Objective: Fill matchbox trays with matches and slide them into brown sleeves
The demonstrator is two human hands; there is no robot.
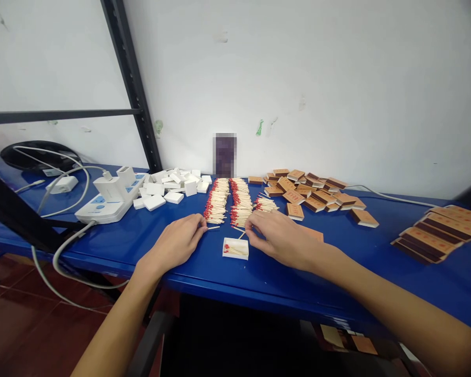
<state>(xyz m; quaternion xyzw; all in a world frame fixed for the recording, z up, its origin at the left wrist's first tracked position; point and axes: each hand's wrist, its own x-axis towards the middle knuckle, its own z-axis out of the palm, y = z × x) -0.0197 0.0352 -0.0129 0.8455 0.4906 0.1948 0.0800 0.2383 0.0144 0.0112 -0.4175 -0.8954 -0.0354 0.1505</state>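
Observation:
A small white matchbox tray [241, 252] lies on the blue table near its front edge, with several red-tipped matches [231, 249] inside. To its left, the fingers of my left hand [181, 238] are pinched on a match [213, 228]. My right hand [277, 235] is closed just right of the tray, its fingertips on a couple of matches [239, 230]. Beyond both hands lie two long rows of matches, a left row [217, 199] and a right row [240, 199], and a smaller pile [265, 203] partly behind my right hand.
White empty trays [154, 202] are heaped at the left beside a power strip [110, 207] with cables. Brown matchboxes [294, 197] are piled at the right. Flat matchbox sleeves [435, 235] are stacked farther right. A black rack post [131, 78] stands at the left.

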